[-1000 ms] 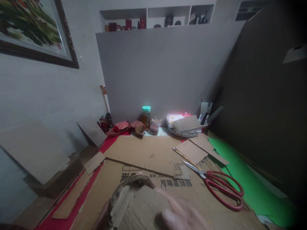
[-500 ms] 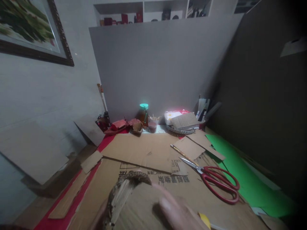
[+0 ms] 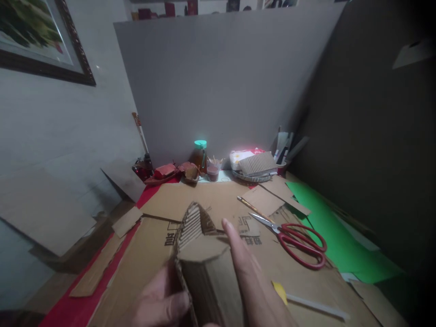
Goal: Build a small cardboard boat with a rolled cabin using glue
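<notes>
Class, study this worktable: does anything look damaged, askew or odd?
Yes: the cardboard strip at left has a ragged side, looking torn rather than cut. At the back, the ridged cardboard sits tilted over the round tray.

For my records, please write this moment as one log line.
left hand, right hand: holding bent cardboard | scissors: untouched | green sheet: at right

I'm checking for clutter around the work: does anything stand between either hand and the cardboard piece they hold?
Nothing visible does: the left hand meets the cardboard piece on its left side, and the right hand lies along its right. The red-handled scissors lie farther right, apart from both hands.
</notes>
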{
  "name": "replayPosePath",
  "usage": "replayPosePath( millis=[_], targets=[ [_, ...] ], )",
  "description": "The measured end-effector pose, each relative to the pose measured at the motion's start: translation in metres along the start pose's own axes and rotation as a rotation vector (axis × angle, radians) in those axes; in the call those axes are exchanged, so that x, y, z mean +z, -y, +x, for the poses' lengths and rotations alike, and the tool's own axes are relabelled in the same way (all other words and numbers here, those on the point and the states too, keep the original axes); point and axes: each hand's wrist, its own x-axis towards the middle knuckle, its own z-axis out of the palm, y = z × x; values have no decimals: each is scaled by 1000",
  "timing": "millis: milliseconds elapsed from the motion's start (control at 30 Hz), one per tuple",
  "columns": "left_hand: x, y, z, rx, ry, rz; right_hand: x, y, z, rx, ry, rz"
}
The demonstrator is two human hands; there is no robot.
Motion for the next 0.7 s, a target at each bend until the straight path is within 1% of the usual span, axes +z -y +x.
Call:
replayPosePath(
  millis=[67, 100, 200, 267, 367, 467, 600, 700],
  targets=[
    [2, 0, 1, -65, -6, -96, -3, 1, 0, 51, 62, 83],
    [3, -1, 1, -71, -25, -123, -5, 1, 0, 66, 77, 120],
    [5, -3, 3, -12, -127, -118, -11, -1, 3, 122, 129, 214],
    [5, -3, 7, 20, -214, -100, -16, -2, 7, 191, 214, 257],
    [5, -5, 10, -6, -286, -103, -20, -4, 14, 276, 302, 260],
    [6, -7, 11, -48, -286, -109, -16, -9, 17, 300, 314, 222],
    [6, -9, 8, -114, -221, -159, -7, -13, 15, 287, 327, 248],
    [5, -9, 7, -66, -226, -137, -5, -12, 12, 268, 345, 241]
  ],
)
